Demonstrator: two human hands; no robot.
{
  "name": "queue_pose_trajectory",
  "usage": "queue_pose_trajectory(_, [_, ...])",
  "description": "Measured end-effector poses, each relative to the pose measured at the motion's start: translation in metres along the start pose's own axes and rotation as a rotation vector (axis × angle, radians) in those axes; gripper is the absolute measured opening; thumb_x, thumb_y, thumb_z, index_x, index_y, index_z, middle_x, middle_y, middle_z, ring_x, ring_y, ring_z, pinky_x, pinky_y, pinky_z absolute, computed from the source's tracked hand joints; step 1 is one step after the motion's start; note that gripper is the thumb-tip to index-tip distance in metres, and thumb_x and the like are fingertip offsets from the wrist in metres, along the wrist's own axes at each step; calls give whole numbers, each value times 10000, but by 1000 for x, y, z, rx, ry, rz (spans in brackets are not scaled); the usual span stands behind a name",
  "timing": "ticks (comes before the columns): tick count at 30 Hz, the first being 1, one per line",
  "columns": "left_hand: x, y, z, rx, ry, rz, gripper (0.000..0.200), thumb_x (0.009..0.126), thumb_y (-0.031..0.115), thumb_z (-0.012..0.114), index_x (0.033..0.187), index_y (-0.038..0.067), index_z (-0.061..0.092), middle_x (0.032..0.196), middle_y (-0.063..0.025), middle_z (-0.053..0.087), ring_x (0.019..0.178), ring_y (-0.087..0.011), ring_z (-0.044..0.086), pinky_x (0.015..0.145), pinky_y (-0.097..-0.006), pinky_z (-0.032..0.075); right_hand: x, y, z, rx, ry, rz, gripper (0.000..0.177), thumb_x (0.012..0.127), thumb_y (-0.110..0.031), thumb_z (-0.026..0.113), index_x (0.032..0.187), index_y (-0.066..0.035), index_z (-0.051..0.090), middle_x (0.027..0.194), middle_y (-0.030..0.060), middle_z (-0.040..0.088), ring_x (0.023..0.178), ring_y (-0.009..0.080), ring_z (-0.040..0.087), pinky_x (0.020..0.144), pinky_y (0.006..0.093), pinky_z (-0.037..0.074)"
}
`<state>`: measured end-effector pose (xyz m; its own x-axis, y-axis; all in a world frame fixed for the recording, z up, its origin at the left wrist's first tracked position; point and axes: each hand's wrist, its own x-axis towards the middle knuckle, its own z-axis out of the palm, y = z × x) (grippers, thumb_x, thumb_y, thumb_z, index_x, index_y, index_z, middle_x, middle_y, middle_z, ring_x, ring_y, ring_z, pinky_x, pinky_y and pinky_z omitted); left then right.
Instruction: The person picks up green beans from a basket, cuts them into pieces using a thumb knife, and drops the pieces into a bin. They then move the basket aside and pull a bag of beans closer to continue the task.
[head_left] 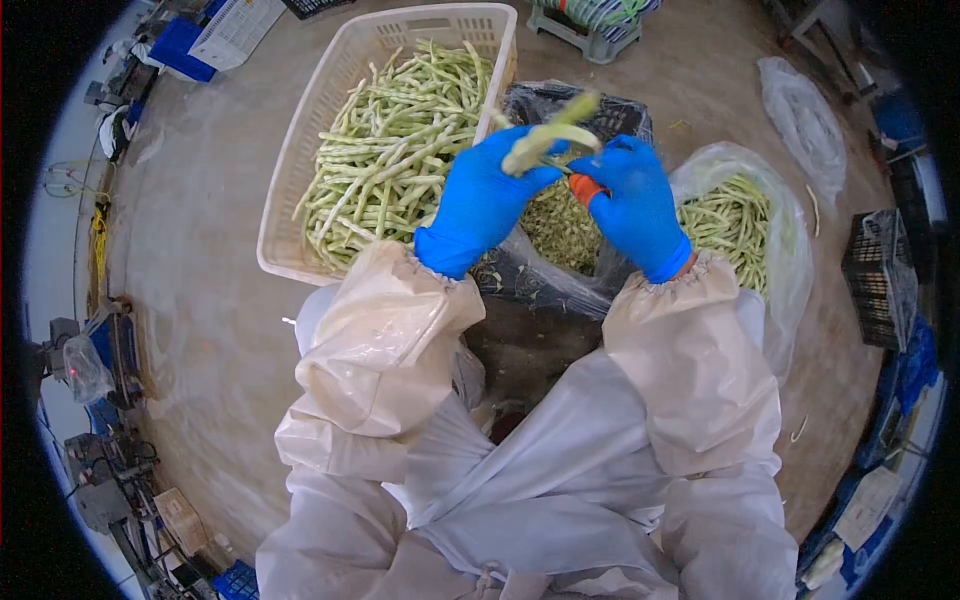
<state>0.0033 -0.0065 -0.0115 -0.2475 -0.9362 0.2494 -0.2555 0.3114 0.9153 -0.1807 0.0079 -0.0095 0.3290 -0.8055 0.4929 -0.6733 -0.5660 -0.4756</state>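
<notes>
Floor (pixel 200 300): bare and grey, running under everything; the person is sitting low over it, looking down.
Suit (pixel 560 480): white, filling the lower middle of the view, with the knees spreading apart.
Basket (pixel 290 180): a white slatted basket, sitting on the floor ahead and to the left, just beside the left forearm.
Basket beans (pixel 400 140): long pale green pods, lying heaped and crisscrossed, filling most of the basket.
Clear bag (pixel 790 260): standing open on the floor to the right, touching the right sleeve.
Bagged beans (pixel 735 215): green pods, lying bundled inside the clear bag.
Dark bag (pixel 540 285): sitting open between the knees, between the basket and the clear bag, directly under both hands.
Trimmings (pixel 560 230): small green bits, piling up inside the dark bag.
Crate (pixel 880 280): black, standing at the far right, well apart from the hands.
Sleeves (pixel 385 330): beige covers, running over both forearms and ending at the glove cuffs.
Left hand (pixel 480 200): blue-gloved, curling closed around the bean's lower end.
Right hand (pixel 630 200): blue-gloved, fingers bending in and pinching the bean from the right; an orange piece is showing at the thumb, and I cannot tell what it is.
Bean (pixel 545 140): one pale pod, being held tilted between the two hands, above the dark bag, its upper end pointing up and to the right.
</notes>
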Motion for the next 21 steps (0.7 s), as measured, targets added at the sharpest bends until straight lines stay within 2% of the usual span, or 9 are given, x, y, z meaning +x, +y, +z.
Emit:
queue_pose_trajectory(1, [-1,-2,1,107,-42,49,244,771,116,697,1001,51,651,876,-47,660,746,-81,572,666,-236,457,-1,0,2,-15,0,-15,122,716,-130,576,764,-61,665,682,131,597,666,314,536,785,410,384])
queue_pose_trajectory(5, [-4,-10,2,247,-41,-69,215,756,140,716,935,38,655,804,-83,659,700,-129,603,618,-291,463,-3,2,13,-32,46,-72,102,711,-124,586,751,-68,662,692,128,600,684,310,547,824,426,384])
queue_pose_trajectory(10, [-5,-13,5,298,20,48,178,769,141,705,900,30,658,764,-78,650,649,-129,597,565,-274,447,-1,-8,15,-85,158,-153,93,725,-122,601,758,-60,662,672,119,604,687,306,565,915,442,356])
queue_pose_trajectory(11, [-5,-14,6,282,27,58,168,775,137,700,898,30,659,766,-72,650,641,-125,594,555,-266,443,-1,-11,13,-52,157,-75,102,731,-123,600,769,-54,664,672,122,609,677,308,570,895,433,377])
queue_pose_trajectory(13, [-5,0,6,12,50,-133,157,786,141,687,888,25,662,766,-57,650,625,-116,586,535,-247,434,-4,-19,10,12,157,80,120,744,-124,597,792,-41,669,674,126,619,656,312,581,857,416,420])
queue_pose_trajectory(16, [8,29,-6,-235,153,-340,174,803,156,662,894,7,658,792,-49,652,606,-104,573,511,-230,427,-2,-13,14,775,129,644,149,743,-126,594,820,-25,671,697,142,636,633,311,596,691,393,479])
queue_pose_trajectory(17, [11,34,-14,-290,199,-398,185,809,161,652,900,0,656,805,-48,653,600,-101,569,505,-225,426,-3,-5,18,748,109,617,161,743,-140,597,827,-25,673,711,145,642,633,309,602,645,393,480])
queue_pose_trajectory(19, [20,22,-46,-352,326,-185,261,845,191,595,991,-22,631,907,-76,650,634,-99,561,541,-227,423,-10,20,25,695,69,566,187,742,-166,603,842,-26,677,738,152,653,635,305,614,554,391,480])
queue_pose_trajectory(21, [30,14,-87,-313,491,-146,285,823,184,628,1003,-37,619,884,-93,643,680,-141,596,584,-239,462,-14,33,22,405,13,583,214,745,-204,615,869,-41,679,789,148,659,692,302,621,638,396,474])
